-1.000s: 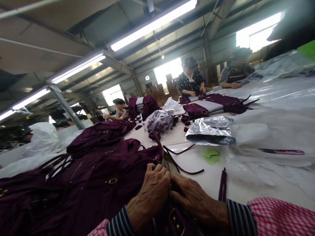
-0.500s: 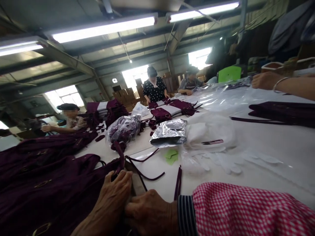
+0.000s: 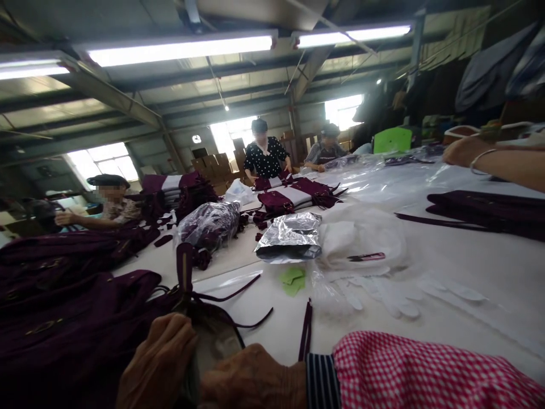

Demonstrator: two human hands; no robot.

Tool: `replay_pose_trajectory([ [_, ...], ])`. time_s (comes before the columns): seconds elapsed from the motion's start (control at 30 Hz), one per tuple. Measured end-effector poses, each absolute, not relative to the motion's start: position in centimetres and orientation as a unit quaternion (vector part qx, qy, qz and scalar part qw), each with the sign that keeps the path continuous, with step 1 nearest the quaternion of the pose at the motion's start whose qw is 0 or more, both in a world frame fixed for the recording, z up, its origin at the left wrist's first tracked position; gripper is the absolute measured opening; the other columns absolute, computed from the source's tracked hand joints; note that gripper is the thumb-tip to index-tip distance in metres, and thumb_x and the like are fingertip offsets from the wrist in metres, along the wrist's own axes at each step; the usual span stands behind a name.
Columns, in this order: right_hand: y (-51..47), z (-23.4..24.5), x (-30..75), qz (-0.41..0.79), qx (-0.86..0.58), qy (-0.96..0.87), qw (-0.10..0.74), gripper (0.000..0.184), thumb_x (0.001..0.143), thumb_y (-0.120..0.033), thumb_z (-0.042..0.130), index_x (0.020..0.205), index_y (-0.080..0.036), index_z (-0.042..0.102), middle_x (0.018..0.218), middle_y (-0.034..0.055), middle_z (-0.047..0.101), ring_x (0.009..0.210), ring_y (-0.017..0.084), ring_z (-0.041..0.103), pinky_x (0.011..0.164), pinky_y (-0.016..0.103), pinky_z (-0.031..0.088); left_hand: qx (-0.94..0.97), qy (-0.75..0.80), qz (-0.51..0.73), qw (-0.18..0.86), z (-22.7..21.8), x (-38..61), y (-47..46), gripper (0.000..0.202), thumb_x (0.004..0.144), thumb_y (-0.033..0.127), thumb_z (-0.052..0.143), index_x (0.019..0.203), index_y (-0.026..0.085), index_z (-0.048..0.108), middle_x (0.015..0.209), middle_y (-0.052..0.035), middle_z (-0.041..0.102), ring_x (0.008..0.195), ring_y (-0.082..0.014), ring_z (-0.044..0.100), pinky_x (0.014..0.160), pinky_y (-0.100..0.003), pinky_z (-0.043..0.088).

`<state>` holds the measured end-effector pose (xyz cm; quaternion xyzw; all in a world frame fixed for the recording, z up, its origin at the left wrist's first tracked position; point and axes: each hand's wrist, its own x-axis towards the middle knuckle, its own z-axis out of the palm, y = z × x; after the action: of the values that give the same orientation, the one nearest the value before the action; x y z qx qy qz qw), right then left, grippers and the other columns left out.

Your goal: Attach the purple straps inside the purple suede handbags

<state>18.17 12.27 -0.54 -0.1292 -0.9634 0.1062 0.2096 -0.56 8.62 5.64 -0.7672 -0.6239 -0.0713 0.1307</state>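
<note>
Low in the view, a dark purple bag (image 3: pixel 184 272) with a pale lining and thin straps has its mouth spread between my hands. My left hand (image 3: pixel 159 360) is closed with curled fingers on the near left edge of the bag's mouth. My right hand (image 3: pixel 259 375), in a striped cuff and a red-checked sleeve, is curled at the opposite edge of the mouth; its fingertips are blurred. More purple bags (image 3: pixel 55 329) with gold-coloured rings lie piled to the left of my left hand. Two thin purple straps (image 3: pixel 305 329) lie beyond my right wrist.
On the white table (image 3: pixel 264 318) are a silver foil bag (image 3: pixel 289 233), green scraps (image 3: pixel 293 279), white gloves (image 3: pixel 392 298), small thread snips (image 3: pixel 366 257) and a plastic-wrapped purple bundle (image 3: pixel 208 224). Another person's hand (image 3: pixel 466 154) is at right. Several people work farther back near stacked bags (image 3: pixel 298 196).
Both hands stay on the bag. My left hand has shifted left and down, away from my right hand, and the bag's mouth shows wider with more pale lining.
</note>
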Motion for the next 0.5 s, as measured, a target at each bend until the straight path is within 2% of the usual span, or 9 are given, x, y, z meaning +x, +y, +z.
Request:
replay_pose_trajectory([
  [0.1,11.9,2.5,20.2,0.095,-0.109,-0.966,0.216,0.025,0.099,-0.043,0.052,0.086,-0.022,0.053,0.084,-0.0018,0.063,0.064,0.012,0.053,0.046,0.024,0.029,-0.766,-0.615,-0.143,0.119,4.5,-1.4,8.4,0.029,0.101,0.025,0.038,0.082,0.024,0.059,0.100,-0.0049,0.063,0.107,-0.0226,0.053,0.084,-0.034,0.046],
  [0.2,11.6,6.2,23.8,0.066,-0.114,-0.971,0.199,0.011,0.096,-0.029,0.055,0.089,-0.021,0.053,0.094,0.0003,0.064,0.074,0.013,0.055,0.055,0.026,0.035,-0.764,-0.615,-0.152,0.119,4.3,-1.5,8.9,0.028,0.100,0.030,0.039,0.081,0.023,0.058,0.099,-0.0052,0.063,0.107,-0.0241,0.053,0.087,-0.037,0.045],
  [0.33,12.3,9.2,30.0,0.060,-0.254,-0.952,0.162,0.007,0.096,-0.016,0.055,0.090,-0.020,0.056,0.099,0.0014,0.064,0.084,0.014,0.059,0.068,0.027,0.039,-0.761,-0.623,-0.143,0.116,4.9,-1.1,9.0,0.027,0.099,0.028,0.039,0.080,0.023,0.058,0.099,-0.0054,0.063,0.105,-0.0236,0.054,0.087,-0.038,0.043],
  [0.5,14.2,8.0,35.6,0.030,-0.429,-0.899,0.085,0.010,0.089,-0.013,0.065,0.096,-0.020,0.063,0.102,0.0035,0.063,0.087,0.018,0.061,0.071,0.029,0.040,-0.770,-0.615,-0.143,0.098,5.3,-0.8,8.8,0.029,0.098,0.022,0.037,0.082,0.022,0.061,0.100,-0.0061,0.063,0.106,-0.0252,0.053,0.088,-0.042,0.041],
])
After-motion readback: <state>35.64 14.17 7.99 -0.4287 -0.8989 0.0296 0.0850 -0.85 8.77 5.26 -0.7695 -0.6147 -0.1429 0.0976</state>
